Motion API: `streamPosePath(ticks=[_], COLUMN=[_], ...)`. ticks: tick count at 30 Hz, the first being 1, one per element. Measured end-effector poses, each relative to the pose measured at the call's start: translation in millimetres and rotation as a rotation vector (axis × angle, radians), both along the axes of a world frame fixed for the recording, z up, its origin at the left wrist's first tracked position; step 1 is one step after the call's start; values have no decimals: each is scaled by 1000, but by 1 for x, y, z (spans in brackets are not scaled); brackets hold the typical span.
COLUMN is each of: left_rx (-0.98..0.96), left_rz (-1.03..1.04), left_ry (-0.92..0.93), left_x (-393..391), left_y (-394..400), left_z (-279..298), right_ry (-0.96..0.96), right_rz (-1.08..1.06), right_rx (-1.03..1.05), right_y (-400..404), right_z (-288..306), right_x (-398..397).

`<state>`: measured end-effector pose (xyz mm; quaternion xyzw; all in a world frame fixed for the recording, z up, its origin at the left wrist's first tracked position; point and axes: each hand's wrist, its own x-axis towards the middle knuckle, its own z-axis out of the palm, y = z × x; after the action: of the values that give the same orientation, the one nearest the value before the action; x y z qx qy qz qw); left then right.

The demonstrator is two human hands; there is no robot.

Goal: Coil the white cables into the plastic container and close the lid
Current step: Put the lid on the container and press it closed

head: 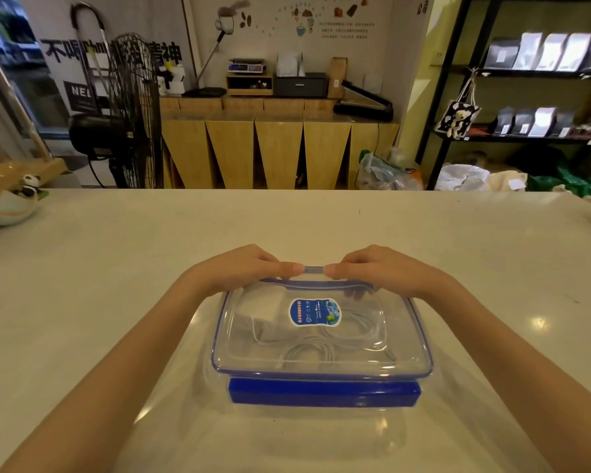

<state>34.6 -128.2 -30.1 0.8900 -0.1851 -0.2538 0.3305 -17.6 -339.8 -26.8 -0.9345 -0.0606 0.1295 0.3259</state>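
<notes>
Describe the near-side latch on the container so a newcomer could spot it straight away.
Start at the pale countertop, where a clear plastic container sits between the person's forearms with its lid on. Follow the lid to the edge nearest the camera. The latch is the solid, opaque blue bar below that edge; everything around it is see-through.

The dark panel (pixel 79 93) behind the fan bears white letters "NEL"; the wall banner (pixel 113 51) carries large black Chinese characters, partly hidden; the lid's blue sticker (pixel 315 312) has print too small to read.
</notes>
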Motion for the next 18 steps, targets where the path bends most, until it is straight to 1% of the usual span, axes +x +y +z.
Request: streamPosePath(ticks=[3, 7, 11, 18], left_rx=[-77, -218, -263, -320], left_rz=[0, 0, 17, 45], left_ry=[-12, -30, -51, -134], left_x=[-1, -3, -5, -6], left_y=[2, 3, 4, 4], left_z=[0, 1, 2, 1], right_ry=[-54, -105, -119, -183], right_rz=[-4, -19, -1, -1], right_rx=[35, 173, 286, 327], right_y=[-3, -3, -5, -4], right_z=[-3, -2, -3, -2], right_x=[0, -1, -4, -4])
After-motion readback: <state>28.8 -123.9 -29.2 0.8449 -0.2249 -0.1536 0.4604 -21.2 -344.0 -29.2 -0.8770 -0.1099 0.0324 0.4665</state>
